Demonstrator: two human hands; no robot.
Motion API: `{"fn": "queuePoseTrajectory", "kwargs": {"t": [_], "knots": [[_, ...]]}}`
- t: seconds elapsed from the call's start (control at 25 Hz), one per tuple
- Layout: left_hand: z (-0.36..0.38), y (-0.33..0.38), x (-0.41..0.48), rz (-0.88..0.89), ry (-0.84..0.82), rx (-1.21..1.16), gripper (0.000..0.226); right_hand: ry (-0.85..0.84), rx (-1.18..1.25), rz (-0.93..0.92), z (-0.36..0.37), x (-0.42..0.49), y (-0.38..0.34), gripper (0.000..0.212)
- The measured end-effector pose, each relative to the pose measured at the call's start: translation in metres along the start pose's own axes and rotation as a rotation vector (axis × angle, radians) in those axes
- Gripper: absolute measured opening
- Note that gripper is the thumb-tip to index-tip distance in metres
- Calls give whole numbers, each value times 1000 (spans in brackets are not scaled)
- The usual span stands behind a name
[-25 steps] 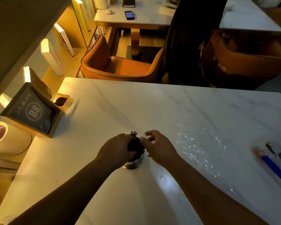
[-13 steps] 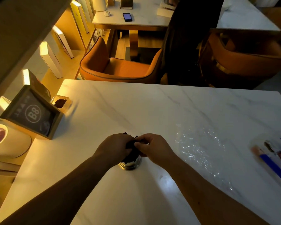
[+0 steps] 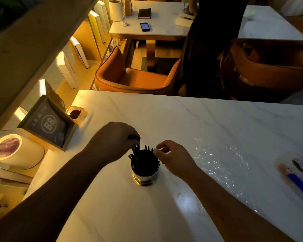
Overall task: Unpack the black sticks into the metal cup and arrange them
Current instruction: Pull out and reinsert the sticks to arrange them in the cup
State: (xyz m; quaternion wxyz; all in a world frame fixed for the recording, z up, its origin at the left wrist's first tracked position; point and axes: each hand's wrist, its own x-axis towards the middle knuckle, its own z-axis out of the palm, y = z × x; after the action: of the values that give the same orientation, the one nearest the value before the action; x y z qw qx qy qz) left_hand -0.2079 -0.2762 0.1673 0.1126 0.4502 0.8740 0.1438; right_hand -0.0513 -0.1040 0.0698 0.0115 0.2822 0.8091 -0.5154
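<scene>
Sticks, black and thin, stand bunched in the metal cup, their tips splayed unevenly above the rim, some leaning outward left and right. The cup is a short, shiny cylinder with a flared base, upright on the white marble table, near the front-centre of the top. The left hand hovers over the cup's far-left side, fingers curled down and pinched on the top of 1 or more sticks; exactly how many cannot be told. The right hand sits just right of the cup, fingers loosely curled and parted, holding nothing, fingertips close to the outer sticks; contact cannot be confirmed. Dim amber lighting merges the sticks into 1 dark mass, so no count is possible, and the cup's interior is hidden. Clear plastic wrap lies crumpled flat on the table to the right. At the right edge, a blurred blue-and-white item is cut off and unidentifiable.
</scene>
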Motion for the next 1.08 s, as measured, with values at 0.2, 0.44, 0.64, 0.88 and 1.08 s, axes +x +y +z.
{"fn": "queuePoseTrajectory", "kwargs": {"t": [0.2, 0.44, 0.64, 0.88, 1.08], "knots": [[-61, -10, -10, -57, 93, -139, 17, 41, 24, -9, -9, 3, -4, 41], [-52, -29, -18, -441, 537, -915, 11, 39, 72, 26, -19, -2, -11, 16], [14, -1, -24, -672, 415, -1561, 14, -344, 697, 103, -5, -9, -56, 82], [51, 19, -28, -654, 267, -1632, 17, -15, 959, 159, -21, 1, -81, 24], [60, -22, -20, -520, 81, -642, 36, 202, 467, -107, -32, -6, -61, 18]]}}
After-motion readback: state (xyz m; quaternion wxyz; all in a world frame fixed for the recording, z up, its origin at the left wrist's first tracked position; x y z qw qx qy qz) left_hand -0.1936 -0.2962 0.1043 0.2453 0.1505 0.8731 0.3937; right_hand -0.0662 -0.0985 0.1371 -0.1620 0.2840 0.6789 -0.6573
